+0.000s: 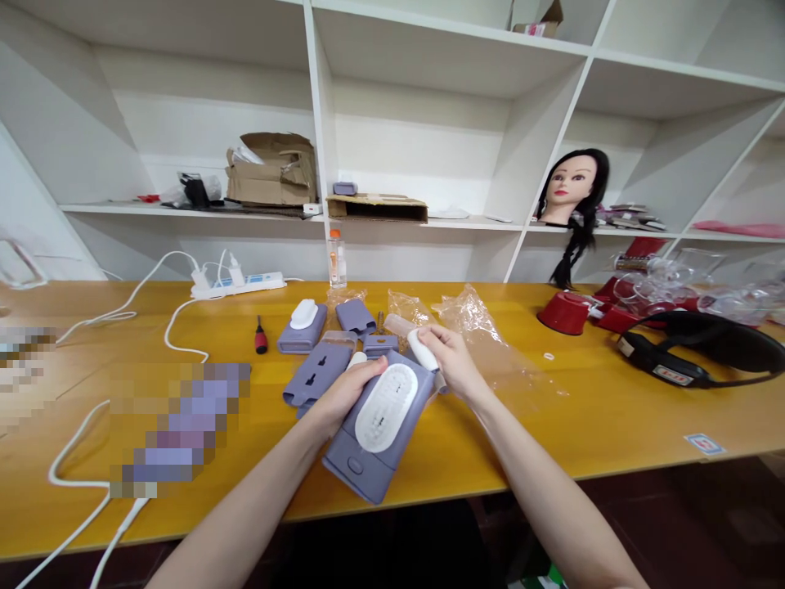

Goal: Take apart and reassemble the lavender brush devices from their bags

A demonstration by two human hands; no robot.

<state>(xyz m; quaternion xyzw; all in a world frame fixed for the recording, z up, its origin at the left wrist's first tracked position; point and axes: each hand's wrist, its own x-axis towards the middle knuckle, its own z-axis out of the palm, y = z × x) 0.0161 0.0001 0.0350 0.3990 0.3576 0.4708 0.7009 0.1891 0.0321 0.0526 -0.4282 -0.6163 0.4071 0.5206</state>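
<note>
A purple-grey plastic case [375, 470] with a white oval panel [386, 409] on its face is tilted above the table's front edge. My left hand [344, 398] is closed around its left side, the thumb on top. At the case's upper right corner, my right hand [452, 360] pinches a rounded white plastic piece [423, 350]; whether this piece is attached to the case I cannot tell. Just beyond lie a slotted purple part [317, 378], a smaller purple part [354, 316] and a purple case topped by a white oval piece [300, 334].
A red-and-black screwdriver [261, 337] lies left of the parts, clear plastic bags [484, 335] behind my right hand. White cables run from a power strip [245, 285] at the back. A black headset [675, 360] and red-based items [561, 313] occupy the right side.
</note>
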